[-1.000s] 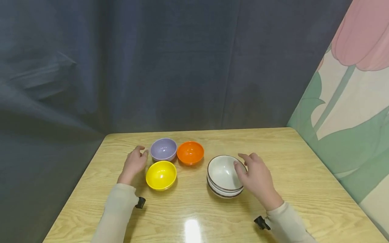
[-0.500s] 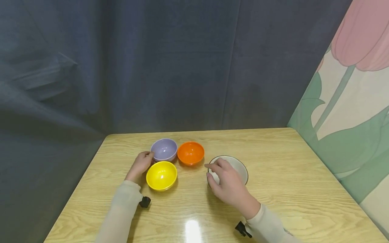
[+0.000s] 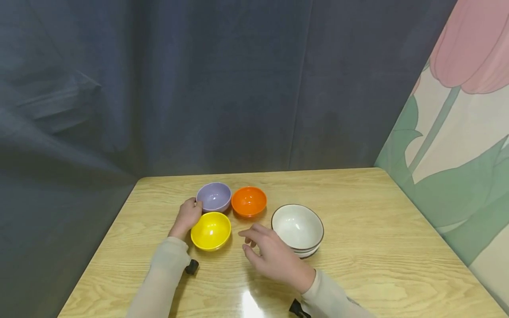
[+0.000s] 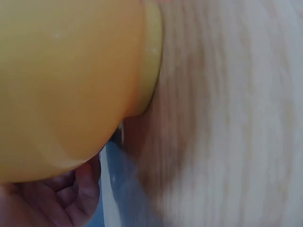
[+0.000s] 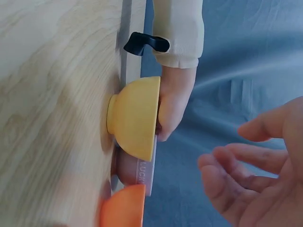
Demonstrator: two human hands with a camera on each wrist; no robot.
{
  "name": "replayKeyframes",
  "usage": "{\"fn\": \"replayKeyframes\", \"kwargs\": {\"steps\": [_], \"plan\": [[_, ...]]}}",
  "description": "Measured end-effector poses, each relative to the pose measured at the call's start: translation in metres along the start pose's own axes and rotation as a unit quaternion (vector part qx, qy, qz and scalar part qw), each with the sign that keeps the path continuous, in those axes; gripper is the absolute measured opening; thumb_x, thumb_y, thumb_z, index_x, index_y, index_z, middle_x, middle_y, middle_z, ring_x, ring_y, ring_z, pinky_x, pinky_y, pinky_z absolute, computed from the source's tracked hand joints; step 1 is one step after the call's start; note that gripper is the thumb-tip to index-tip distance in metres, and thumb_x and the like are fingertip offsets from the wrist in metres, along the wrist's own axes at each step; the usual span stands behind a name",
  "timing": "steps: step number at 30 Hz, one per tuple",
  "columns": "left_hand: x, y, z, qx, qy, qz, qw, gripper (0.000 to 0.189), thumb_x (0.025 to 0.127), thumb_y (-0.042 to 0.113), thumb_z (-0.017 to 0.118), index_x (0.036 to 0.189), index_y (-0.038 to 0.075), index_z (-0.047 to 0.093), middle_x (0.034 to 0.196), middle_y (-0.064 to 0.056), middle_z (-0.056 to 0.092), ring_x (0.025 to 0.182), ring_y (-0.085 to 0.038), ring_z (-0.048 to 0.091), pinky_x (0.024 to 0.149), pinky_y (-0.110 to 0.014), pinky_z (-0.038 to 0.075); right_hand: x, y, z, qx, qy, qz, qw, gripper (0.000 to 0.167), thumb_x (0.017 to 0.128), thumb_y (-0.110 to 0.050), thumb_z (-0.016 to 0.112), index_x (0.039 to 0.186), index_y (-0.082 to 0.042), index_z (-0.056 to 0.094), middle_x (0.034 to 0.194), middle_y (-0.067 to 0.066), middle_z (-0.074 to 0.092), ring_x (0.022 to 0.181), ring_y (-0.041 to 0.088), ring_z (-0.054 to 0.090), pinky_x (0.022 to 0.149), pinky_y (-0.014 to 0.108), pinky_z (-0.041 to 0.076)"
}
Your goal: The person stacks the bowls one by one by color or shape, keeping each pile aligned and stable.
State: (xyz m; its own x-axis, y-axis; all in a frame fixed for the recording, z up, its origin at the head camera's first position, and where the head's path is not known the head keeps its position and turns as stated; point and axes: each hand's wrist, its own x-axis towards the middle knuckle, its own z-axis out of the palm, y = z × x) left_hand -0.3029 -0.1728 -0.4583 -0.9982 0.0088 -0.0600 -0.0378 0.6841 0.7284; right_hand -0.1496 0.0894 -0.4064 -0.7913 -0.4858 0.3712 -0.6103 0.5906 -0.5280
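Note:
A purple bowl point(image 3: 214, 197) stands at the back left of the table, beside an orange bowl point(image 3: 249, 201). My left hand point(image 3: 187, 217) grips the purple bowl by its left rim, its thumb at the edge; the yellow bowl point(image 4: 61, 94) hides part of its fingers in the left wrist view. That yellow bowl point(image 3: 211, 231) sits just in front of the purple one. Over the table, between the yellow bowl and a stack of white bowls point(image 3: 298, 227) with dark rims, hovers my right hand point(image 3: 274, 256), fingers loosely bent and holding nothing.
The bowls stand on a wooden table point(image 3: 377, 247). A dark curtain point(image 3: 238, 88) hangs behind it and along the left, and a wall with a tulip picture point(image 3: 457, 145) borders the right. Raised lettering shows on the purple bowl point(image 5: 142, 172).
My right hand has swept left, from the right of the white stack across it toward the yellow bowl. My left hand has moved right and taken hold of the purple bowl's rim.

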Motion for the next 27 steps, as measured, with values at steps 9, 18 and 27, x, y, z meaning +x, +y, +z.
{"fn": "replayKeyframes", "kwargs": {"steps": [9,18,27], "plan": [[-0.001,0.000,0.002,0.013,0.003,-0.005,0.9999,0.056,0.105,0.023,0.031,0.141,-0.019,0.037,0.143,-0.038,0.043,0.134,-0.049,0.043,0.111,-0.057,0.034,0.000,-0.001,0.005,-0.006,-0.070,0.022,0.9973,0.038,0.095,-0.015,0.062,0.131,-0.002,0.061,0.107,0.008,0.068,0.085,0.008,0.061,0.073,0.021,0.052],[-0.003,-0.001,-0.006,0.015,0.048,0.006,0.9987,0.051,0.103,0.021,0.037,0.130,-0.022,0.047,0.118,-0.037,0.059,0.115,-0.046,0.058,0.103,-0.056,0.044,-0.002,0.001,0.008,-0.026,-0.088,0.027,0.9954,0.044,0.097,-0.019,0.061,0.137,-0.002,0.056,0.112,0.008,0.067,0.079,0.004,0.058,0.070,0.020,0.051],[-0.009,0.007,-0.016,-0.033,0.063,0.005,0.9974,0.047,0.103,0.018,0.035,0.130,-0.018,0.048,0.070,-0.013,0.067,0.060,-0.014,0.060,0.059,-0.025,0.049,-0.003,0.005,0.011,-0.035,-0.094,0.023,0.9947,0.042,0.097,-0.019,0.060,0.134,0.001,0.058,0.110,0.008,0.068,0.077,0.002,0.057,0.070,0.020,0.052]]}}
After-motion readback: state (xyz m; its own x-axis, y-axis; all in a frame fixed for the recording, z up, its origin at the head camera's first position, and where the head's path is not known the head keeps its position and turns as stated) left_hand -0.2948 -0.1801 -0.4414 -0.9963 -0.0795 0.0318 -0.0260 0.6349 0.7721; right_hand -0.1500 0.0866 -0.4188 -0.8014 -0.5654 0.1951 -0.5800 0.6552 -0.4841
